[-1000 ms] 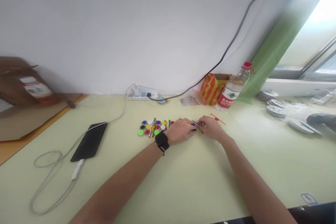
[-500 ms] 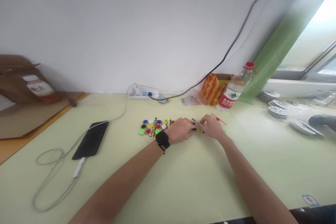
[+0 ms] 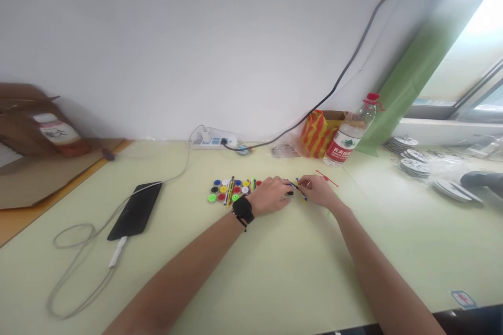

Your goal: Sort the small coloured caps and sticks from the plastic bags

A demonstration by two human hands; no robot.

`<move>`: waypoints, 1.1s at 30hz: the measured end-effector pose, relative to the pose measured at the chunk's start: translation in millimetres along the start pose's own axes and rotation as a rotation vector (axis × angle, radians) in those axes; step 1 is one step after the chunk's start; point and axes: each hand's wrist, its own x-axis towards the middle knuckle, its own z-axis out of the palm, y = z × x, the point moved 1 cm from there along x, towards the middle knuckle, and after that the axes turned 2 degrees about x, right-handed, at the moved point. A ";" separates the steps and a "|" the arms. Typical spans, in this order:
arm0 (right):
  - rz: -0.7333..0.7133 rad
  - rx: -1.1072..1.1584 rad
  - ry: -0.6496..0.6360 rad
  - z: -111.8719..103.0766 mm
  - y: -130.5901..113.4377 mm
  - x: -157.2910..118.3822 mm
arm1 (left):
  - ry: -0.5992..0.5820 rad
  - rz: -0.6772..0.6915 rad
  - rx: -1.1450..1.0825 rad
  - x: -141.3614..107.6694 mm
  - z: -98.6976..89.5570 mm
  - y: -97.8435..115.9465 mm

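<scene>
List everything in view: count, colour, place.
Table: one, pale green, foreground
Discs: many, multicoloured, by left hand
Sticks: several, multicoloured, across discs
Arrow piece: one, red, beyond right hand
Tablet: one, black, left
Cables: several, black, pale, wall, table
Power strip: one, white, by wall
Bottles: two, red-capped right, white-capped left
Bag: one, red-yellow, right
Stacked discs: several, white, right
Cardboard: one, brown, left
Wall: one, white, behind
Panel: one, green, right
Window: one, pale, right
Watch: one, black, left wrist
Hands, arms: two each, bare, centre
</scene>
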 end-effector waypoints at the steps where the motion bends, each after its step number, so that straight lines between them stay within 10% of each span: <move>1: -0.005 0.008 -0.008 -0.1 -0.7 -0.1 | 0.000 0.002 -0.003 -0.2 -0.4 0.0; 20: -0.074 -0.106 0.022 4.7 -5.2 0.1 | -0.016 0.018 -0.028 0.0 -2.3 -1.4; 27: 0.119 -0.341 0.319 -23.5 36.5 1.8 | 0.022 -0.030 -0.028 0.7 -6.6 -18.4; 33: 0.213 -0.324 0.325 -32.2 60.1 -3.9 | 0.050 -0.086 -0.065 -0.9 -20.0 -32.0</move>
